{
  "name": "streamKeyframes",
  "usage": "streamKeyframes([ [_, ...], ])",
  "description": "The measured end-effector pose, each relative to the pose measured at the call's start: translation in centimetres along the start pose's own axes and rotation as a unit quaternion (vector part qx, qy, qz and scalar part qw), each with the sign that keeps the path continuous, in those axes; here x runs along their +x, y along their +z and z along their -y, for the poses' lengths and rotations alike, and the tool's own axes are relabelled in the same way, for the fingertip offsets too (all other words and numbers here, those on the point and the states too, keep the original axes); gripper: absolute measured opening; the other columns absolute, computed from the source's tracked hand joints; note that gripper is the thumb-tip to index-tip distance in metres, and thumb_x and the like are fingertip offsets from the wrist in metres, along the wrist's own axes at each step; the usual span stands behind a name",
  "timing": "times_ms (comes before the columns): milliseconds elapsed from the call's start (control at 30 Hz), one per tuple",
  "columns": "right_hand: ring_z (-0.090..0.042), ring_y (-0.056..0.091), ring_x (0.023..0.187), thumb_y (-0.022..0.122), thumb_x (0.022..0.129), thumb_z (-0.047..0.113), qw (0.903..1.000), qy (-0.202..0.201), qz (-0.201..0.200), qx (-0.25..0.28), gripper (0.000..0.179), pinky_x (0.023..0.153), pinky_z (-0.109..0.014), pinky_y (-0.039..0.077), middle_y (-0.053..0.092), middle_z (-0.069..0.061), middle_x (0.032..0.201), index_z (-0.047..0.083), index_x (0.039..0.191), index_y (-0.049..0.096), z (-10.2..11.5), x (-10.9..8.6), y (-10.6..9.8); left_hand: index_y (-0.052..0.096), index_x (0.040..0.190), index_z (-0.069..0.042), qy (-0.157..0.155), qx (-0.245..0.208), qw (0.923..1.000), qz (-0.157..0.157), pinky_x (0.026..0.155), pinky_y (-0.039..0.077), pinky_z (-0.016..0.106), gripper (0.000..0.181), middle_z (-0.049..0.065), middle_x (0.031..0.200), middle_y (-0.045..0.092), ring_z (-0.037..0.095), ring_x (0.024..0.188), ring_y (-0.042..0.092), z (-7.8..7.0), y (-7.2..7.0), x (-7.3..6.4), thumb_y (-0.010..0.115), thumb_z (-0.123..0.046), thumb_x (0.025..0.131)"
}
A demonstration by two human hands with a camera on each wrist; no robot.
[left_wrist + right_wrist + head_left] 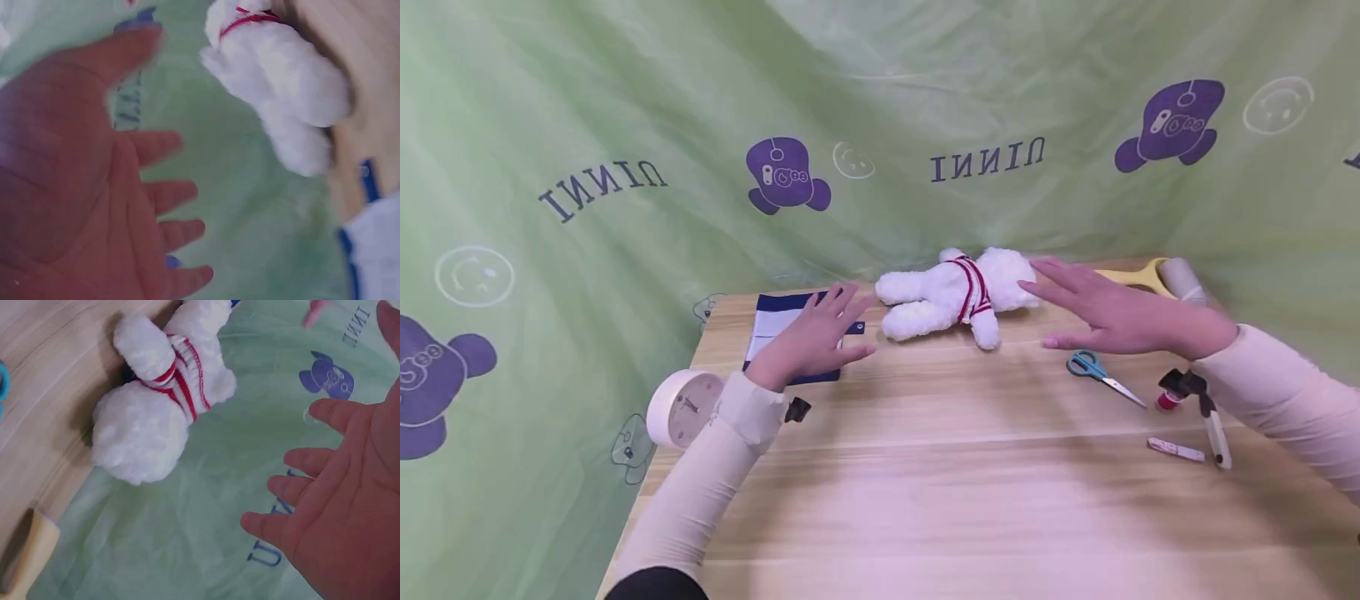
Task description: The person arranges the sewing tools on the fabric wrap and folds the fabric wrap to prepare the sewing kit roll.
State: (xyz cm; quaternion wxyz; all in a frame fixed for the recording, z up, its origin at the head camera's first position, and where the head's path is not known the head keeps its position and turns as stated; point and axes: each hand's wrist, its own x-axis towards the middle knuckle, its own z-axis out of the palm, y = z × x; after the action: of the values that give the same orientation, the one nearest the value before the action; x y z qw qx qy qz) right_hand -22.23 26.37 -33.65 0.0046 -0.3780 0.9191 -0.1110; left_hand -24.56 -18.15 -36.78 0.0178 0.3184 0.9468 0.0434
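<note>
A white plush toy [928,296] in a white top with red stripes lies on its side at the back of the wooden table. My left hand [812,337] is held up in front of a navy and white folder-like item [775,321], fingers spread and holding nothing. On the other side, my right hand [1112,312] hovers near the toy's head, its fingers extended and the palm bare. The left wrist view has the toy's legs [306,94] beyond the left fingers. In the right wrist view, the toy's fluffy head [140,434] lies apart from the right hand.
A round white clock [688,408] stands at the table's left edge. Teal-handled scissors [1101,375], a red-and-white marker-like stick [1176,450], a small red item [1168,400] and a white-and-black handled tool [1216,433] lie at right. Behind them is a yellow-handled lint roller [1180,279]. A green curtain [880,100] hangs behind.
</note>
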Motion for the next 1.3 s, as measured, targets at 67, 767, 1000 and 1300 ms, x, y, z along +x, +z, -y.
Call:
streamKeyframes([
  [67, -0.045, 0.036, 0.145, 0.068, 0.094, 0.04, 0.9997, 0.023, -0.001, -0.003, 0.075, 0.111, -0.063, 0.037, 0.023, -0.02, 0.165, 0.016, 0.157, 0.035, -0.4, -0.5, -0.2, 0.032, 0.158, -0.013, -0.052, -0.017, 0.9985, 0.003, 0.122, 0.02, 0.063, 0.076, 0.017, 0.167, 0.02, 0.04, 0.156, 0.017, 1.0, 1.4, -0.9, 0.053, -0.055, 0.098],
  [767, -0.016, 0.072, 0.083, 0.073, 0.091, 0.017, 0.9945, 0.101, 0.029, 0.006, 0.026, 0.075, -0.034, 0.059, 0.077, -0.006, 0.103, 0.003, 0.112, 0.073, -7.8, -6.3, 3.4, 0.049, 0.146, -0.003, -0.213, -0.05, 0.9744, 0.053, 0.119, 0.034, 0.056, 0.059, 0.026, 0.157, 0.038, 0.042, 0.147, 0.036, 5.2, 10.3, -2.7, 0.053, -0.039, 0.101],
  [1000, -0.017, 0.072, 0.083, 0.072, 0.092, 0.018, 0.9948, 0.09, 0.044, 0.016, 0.025, 0.075, -0.035, 0.06, 0.077, -0.006, 0.1, 0.003, 0.111, 0.073, -8.0, -6.3, 3.8, 0.045, 0.148, -0.001, -0.228, -0.042, 0.971, 0.058, 0.113, 0.036, 0.064, 0.06, 0.028, 0.158, 0.035, 0.046, 0.146, 0.034, 3.5, 11.4, -4.0, 0.049, -0.039, 0.102],
  [1300, -0.016, 0.071, 0.085, 0.071, 0.093, 0.02, 0.9949, 0.08, 0.056, 0.024, 0.027, 0.076, -0.031, 0.058, 0.077, -0.002, 0.099, 0.003, 0.113, 0.072, -7.5, -5.9, 4.5, 0.043, 0.15, -0.003, -0.245, -0.051, 0.9667, 0.054, 0.111, 0.032, 0.072, 0.062, 0.027, 0.159, 0.032, 0.05, 0.147, 0.03, -1.4, 11.4, -6.6, 0.05, -0.041, 0.102],
])
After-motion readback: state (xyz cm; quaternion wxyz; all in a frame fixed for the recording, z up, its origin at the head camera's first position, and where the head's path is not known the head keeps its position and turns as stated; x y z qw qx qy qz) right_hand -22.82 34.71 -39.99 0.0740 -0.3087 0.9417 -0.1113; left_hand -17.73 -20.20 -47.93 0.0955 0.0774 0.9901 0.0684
